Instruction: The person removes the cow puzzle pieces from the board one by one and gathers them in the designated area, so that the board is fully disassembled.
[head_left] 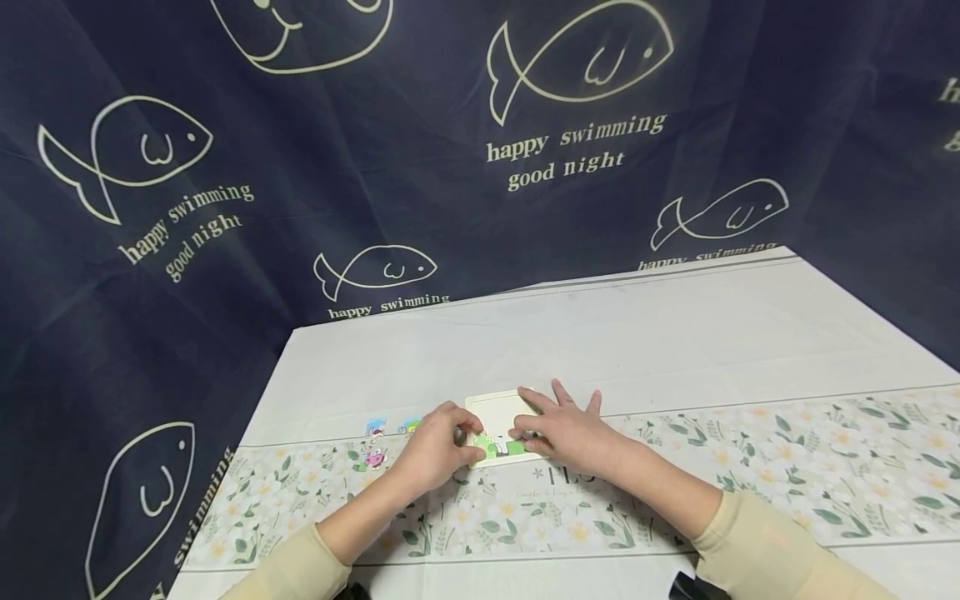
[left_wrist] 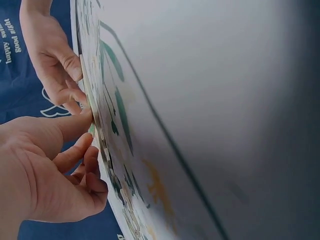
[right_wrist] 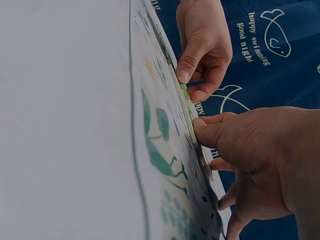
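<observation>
A shallow cream puzzle tray (head_left: 495,410) lies on the table, with green and white picture pieces (head_left: 501,447) along its near edge. My left hand (head_left: 435,446) is at the tray's near left corner, thumb and forefinger pinching a green puzzle piece (right_wrist: 184,91). On the other side, my right hand (head_left: 573,433) has its thumb and forefinger bent together on a puzzle piece at the near right corner. Another right finger reaches along the tray's far right edge, and the remaining fingers spread outward. My fingers partly hide both corner pieces.
Left of the tray lie loose puzzle pieces: a blue one (head_left: 376,427), a pink one (head_left: 373,457) and a yellow-green one (head_left: 409,425) beside my left hand. A white floral cloth (head_left: 675,333) covers the table. Dark blue fish-print curtains (head_left: 465,208) hang behind it.
</observation>
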